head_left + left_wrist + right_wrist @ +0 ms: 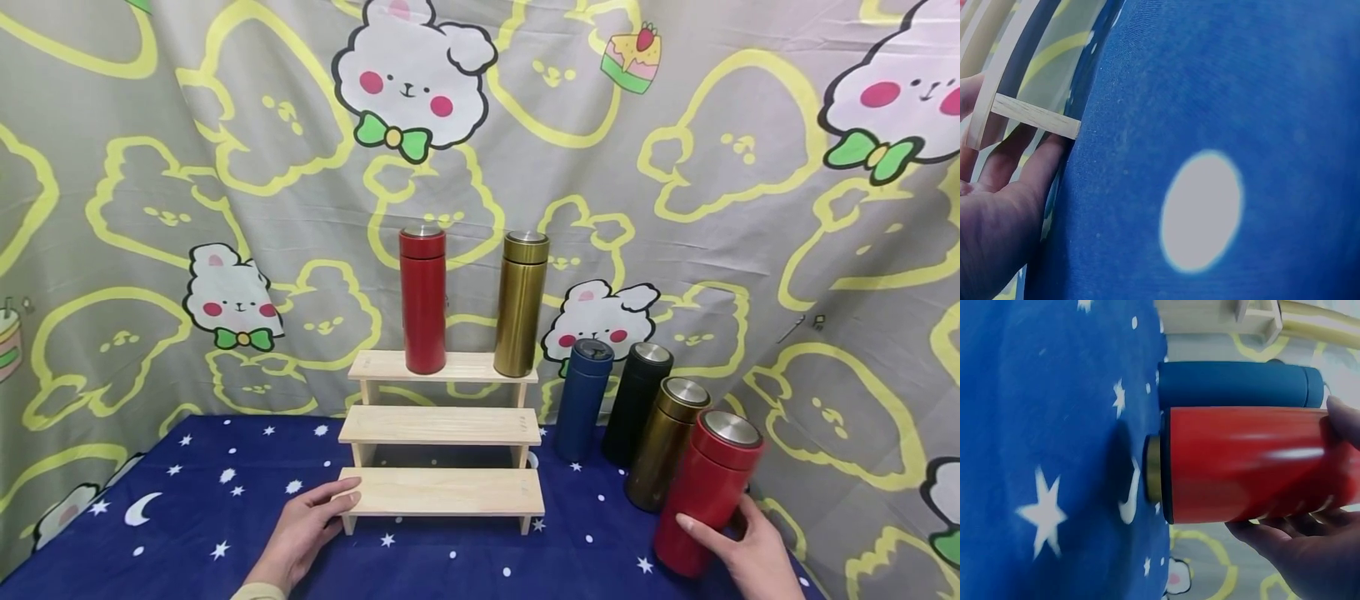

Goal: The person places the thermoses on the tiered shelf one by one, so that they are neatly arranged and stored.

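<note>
My right hand (753, 550) grips a red thermos flask (708, 492) with a steel-topped lid, thumb on its near side and fingers around the far side. In the right wrist view that red body lies across the middle, its shadow on the cloth beyond its base. My left hand (303, 529) holds the left end of the lowest step of a three-step wooden stand (442, 493). The left wrist view shows those fingers (1047, 165) around the step's end, close to its leg. On the top step stand another red flask (424, 308) and a gold flask (521, 312).
Right of the stand, a blue flask (581, 408), a black flask (636, 408) and a second gold flask (663, 446) stand in a slanting row behind the held one. A navy cloth (262, 450) with white stars covers the table. Behind hangs a grey cartoon-print curtain (300, 217).
</note>
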{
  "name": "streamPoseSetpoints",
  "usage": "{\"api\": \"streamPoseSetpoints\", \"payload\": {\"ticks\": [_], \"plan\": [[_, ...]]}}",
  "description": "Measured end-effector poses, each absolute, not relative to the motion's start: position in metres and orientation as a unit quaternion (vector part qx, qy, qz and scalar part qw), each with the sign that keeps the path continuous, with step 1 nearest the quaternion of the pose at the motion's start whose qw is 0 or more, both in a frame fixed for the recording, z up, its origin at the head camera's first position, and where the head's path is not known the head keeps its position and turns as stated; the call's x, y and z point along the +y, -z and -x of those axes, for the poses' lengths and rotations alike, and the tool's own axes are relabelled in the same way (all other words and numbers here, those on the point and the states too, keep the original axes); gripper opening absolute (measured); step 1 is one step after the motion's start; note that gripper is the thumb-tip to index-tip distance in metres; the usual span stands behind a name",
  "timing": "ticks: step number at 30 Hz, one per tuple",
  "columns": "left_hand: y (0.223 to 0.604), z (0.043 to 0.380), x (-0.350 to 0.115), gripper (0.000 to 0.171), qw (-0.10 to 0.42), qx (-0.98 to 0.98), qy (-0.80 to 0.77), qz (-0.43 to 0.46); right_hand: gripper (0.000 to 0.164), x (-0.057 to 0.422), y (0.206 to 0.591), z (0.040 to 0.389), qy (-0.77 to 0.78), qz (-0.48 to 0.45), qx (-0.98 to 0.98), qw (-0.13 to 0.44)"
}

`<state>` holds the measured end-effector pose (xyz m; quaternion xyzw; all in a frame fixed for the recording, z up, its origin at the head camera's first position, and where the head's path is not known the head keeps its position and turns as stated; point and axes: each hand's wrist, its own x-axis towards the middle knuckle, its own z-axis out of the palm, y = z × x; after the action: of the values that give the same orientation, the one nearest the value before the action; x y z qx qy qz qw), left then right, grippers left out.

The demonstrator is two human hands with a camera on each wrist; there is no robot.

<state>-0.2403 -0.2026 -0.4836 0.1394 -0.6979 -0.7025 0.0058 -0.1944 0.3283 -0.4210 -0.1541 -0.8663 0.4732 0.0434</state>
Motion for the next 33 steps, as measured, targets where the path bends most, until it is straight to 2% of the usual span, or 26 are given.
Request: {"api": "streamPoseSetpoints", "payload": {"ticks": [18,33], "plan": [[0.482,0.239,-0.203,0.045,0.003,-0.699,0.700,-0.145,0.087,0.295,0.401,0.199,-0.474,0.105,-0.873,0.042],[0.483,0.239,-0.202,0.043,0.008,-0.696,0.704,-0.139,0.080,0.262,0.388,0.206,-0.544,0.039,-0.836,0.060]]}}
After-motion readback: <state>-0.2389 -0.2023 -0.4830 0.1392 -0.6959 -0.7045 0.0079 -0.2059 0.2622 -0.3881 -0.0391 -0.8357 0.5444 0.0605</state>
